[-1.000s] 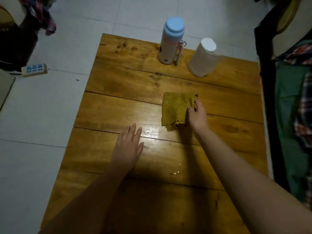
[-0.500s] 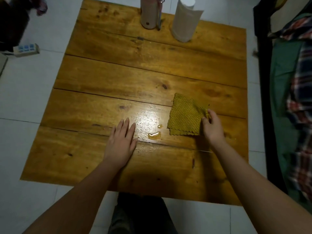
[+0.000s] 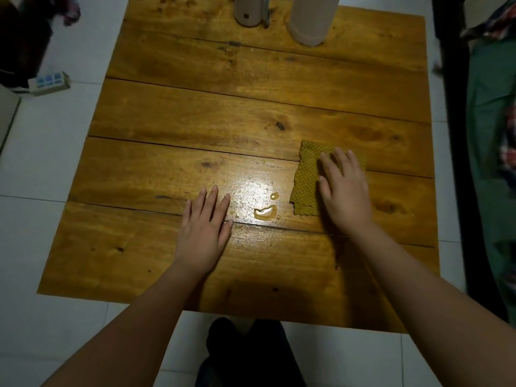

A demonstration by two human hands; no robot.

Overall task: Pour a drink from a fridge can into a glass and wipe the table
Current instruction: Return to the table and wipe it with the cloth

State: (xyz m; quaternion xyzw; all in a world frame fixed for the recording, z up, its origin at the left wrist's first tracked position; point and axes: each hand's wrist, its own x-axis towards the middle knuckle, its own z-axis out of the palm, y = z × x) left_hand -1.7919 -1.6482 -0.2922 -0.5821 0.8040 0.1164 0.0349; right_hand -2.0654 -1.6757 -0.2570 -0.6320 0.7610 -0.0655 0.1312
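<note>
Right hand (image 3: pixel 344 191) shifted — seemingly flat — onto cloth (image 3: pixel 305 178).

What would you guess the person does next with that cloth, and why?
Probably slide the cloth left over the puddle. The right hand lies flat on the cloth, the spill sits just beside it, unwiped, and the left hand rests flat on the table.

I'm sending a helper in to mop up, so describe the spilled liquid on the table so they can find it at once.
Start at the wooden table and go to its near half, between the left hand and the yellow cloth under the right hand. The puddle is a small clear pool beside a shiny glare patch, the only raised, wet spot there.
</note>
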